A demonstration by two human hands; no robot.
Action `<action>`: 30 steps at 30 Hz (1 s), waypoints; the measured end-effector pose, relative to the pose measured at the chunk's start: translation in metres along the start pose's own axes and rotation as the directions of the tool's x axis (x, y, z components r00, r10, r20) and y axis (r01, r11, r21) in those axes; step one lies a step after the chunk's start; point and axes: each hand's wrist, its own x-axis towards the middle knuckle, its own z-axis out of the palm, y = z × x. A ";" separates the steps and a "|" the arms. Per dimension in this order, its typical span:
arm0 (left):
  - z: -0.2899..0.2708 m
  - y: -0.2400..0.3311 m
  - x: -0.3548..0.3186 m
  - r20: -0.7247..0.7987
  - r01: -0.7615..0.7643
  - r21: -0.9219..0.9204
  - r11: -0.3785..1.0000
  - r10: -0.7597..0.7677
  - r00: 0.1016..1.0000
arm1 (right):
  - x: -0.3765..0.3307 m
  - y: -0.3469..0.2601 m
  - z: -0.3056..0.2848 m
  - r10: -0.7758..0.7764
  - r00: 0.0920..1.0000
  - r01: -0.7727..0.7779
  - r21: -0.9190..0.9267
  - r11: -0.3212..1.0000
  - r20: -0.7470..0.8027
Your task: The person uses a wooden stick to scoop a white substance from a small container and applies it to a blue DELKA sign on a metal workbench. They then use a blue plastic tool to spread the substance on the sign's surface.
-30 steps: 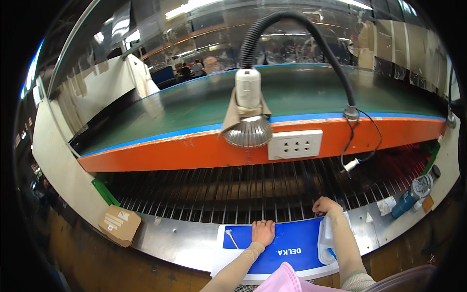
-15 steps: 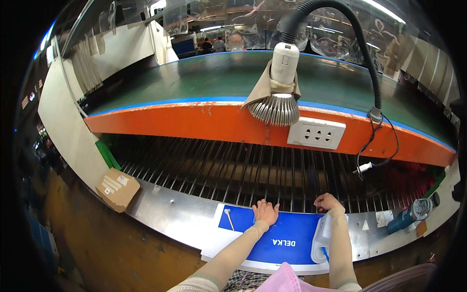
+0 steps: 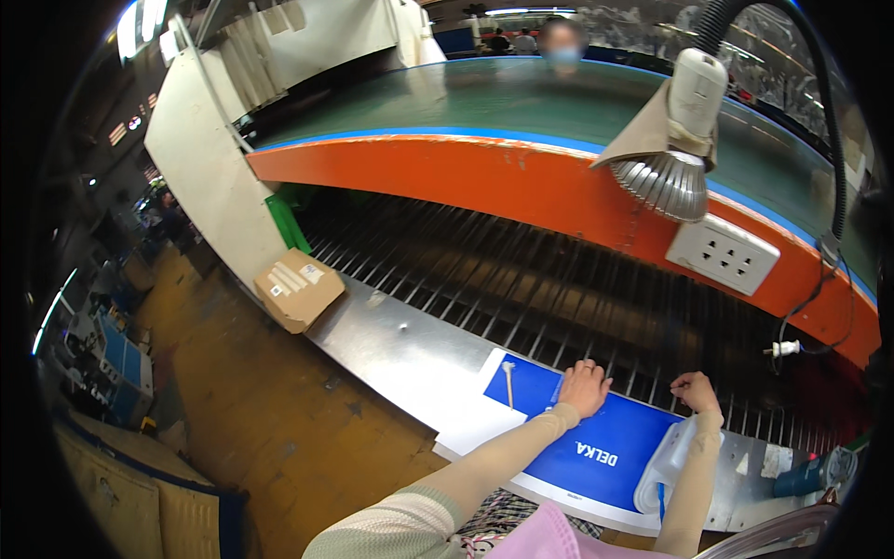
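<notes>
My left hand [image 3: 585,387] lies palm down with its fingers out, on the far edge of a blue printed sheet [image 3: 596,475] with white borders. A short stick with a white tip [image 3: 508,384] rests on the sheet to the left of that hand. My right hand [image 3: 695,392] hovers beyond the sheet's far right corner, above the dark bars, with fingers curled and the thumb and fingertips together. Whatever it may pinch is too small to see. Under my right forearm is a white plastic container [image 3: 655,473] with a blue strip, standing on the sheet's right end.
Along the metal ledge [image 3: 396,359] sit a cardboard box [image 3: 298,289] at left and a teal tumbler [image 3: 801,477] at right. Beyond the slatted bars [image 3: 521,270] runs an orange beam [image 3: 447,177] with a socket strip [image 3: 723,253]. A lamp [image 3: 666,182] hangs over it.
The whole view has swung left, so things sit further right in the picture. My left hand stays flat on the sheet, and the right hand keeps its curled pose over the bars.
</notes>
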 end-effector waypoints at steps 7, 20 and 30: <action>-0.002 0.000 0.000 0.051 0.031 -0.007 1.000 -0.030 0.998 | 0.001 0.005 0.004 0.031 0.998 -0.033 -0.037 0.999 -0.055; -0.005 0.003 0.000 0.066 0.043 0.011 0.999 -0.043 0.997 | -0.128 -0.225 -0.016 -0.631 0.697 0.660 -0.040 0.751 -0.341; -0.015 0.006 0.001 0.191 0.097 0.013 0.995 -0.098 0.977 | -0.247 -0.327 -0.042 -0.837 0.014 0.997 0.071 -0.029 -0.547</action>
